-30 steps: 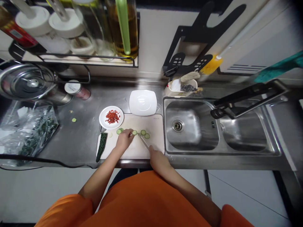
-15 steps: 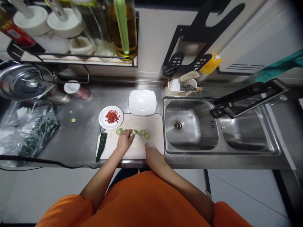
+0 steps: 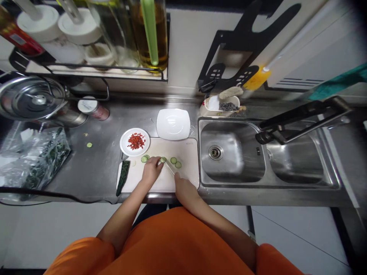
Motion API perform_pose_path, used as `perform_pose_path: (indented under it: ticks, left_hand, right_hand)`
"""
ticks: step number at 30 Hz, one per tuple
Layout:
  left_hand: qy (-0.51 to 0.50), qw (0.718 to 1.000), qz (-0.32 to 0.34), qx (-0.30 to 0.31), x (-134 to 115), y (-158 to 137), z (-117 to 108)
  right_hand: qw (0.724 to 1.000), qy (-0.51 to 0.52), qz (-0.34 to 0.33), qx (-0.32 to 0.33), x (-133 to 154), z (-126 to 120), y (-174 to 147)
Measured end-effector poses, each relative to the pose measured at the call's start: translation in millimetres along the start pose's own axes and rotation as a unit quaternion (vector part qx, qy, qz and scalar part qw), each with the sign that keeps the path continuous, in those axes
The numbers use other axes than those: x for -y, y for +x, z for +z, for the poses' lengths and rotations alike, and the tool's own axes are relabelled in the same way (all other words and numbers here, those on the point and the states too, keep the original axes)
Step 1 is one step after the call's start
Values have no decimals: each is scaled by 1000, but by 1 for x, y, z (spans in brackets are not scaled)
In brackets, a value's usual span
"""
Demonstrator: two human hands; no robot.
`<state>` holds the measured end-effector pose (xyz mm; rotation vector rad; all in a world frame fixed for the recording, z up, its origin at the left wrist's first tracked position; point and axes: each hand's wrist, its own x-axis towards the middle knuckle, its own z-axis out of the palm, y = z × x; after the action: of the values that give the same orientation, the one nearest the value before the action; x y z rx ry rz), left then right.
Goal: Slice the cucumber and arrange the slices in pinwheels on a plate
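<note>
Pinching a cucumber slice [image 3: 163, 159] above or on the cutting board [image 3: 164, 185]: grip of the left hand [image 3: 151, 170], the nearer one. Slice sits just right of its fingertips. Right hand [image 3: 186, 190], grip closed round the handle of the knife [image 3: 170, 168]; blade's long axis slants leftward and away, tip at the slice's near edge. Contact unclear. Two loose slices [image 3: 173, 160] farther right.

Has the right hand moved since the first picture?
Yes: judged against the fixed sink, the right hand has shifted left, farther from the basin's left edge.
</note>
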<state>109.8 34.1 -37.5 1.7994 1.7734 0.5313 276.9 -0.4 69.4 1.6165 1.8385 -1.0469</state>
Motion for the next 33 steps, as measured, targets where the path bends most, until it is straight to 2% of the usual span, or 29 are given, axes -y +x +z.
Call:
perform_pose_path:
  ticks: [18, 25, 33]
  left_hand:
    - [-5, 1000, -4, -6, -4, 1, -2]
    - [6, 1000, -19, 6, -7, 7, -5]
    - [-35, 998, -48, 16, -14, 9, -10]
  right_hand:
    - [999, 37, 8, 16, 6, -3, 3]
    - [999, 26, -3, 20, -3, 2, -4]
    - [999, 16, 26, 43, -17, 7, -16]
